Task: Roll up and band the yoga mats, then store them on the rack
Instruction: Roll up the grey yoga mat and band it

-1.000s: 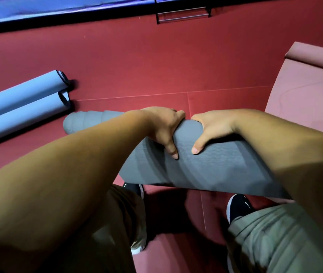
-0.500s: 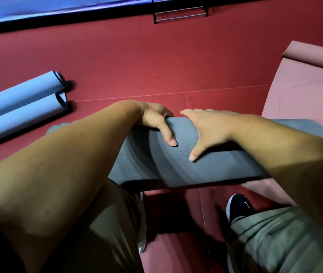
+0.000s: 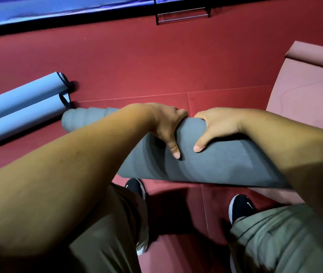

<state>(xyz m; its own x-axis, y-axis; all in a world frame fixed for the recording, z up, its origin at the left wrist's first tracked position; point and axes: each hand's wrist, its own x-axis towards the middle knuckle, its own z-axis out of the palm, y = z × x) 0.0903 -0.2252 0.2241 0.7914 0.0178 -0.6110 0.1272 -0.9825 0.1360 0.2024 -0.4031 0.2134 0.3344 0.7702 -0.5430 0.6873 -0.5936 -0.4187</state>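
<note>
The person is standing over the red floor (image 3: pixel 156 62) and holding a rolled grey yoga mat (image 3: pixel 206 164) crosswise in front of their legs. The left hand (image 3: pixel 166 125) is clamping down over the top of the roll near its middle, fingers curling over the far side and the thumb pressing onto the near face. The right hand (image 3: pixel 215 126) is gripping the same roll just beside it, the two hands almost touching, its thumb likewise pointing down the near side. The roll is tilting, its left end (image 3: pixel 72 120) sitting farther away and lying close to the floor, its right end disappearing under the right forearm.

To the left, two rolled blue mats (image 3: pixel 19 107) are lying side by side on the floor, touching each other, their open ends pointing toward the grey roll's left end and coming near it without clearly touching. To the right, a pink mat (image 3: pixel 304 91) is lying flat, its far edge curling up into a small roll; the grey roll's right part is overhanging its near corner. Two black shoes (image 3: pixel 240 207) are showing below the roll. Between the blue mats and the pink mat the red floor is running open as far as the dark wall base, where a blue pad (image 3: pixel 38 10) and a metal bracket (image 3: pixel 182 15) are sitting.
</note>
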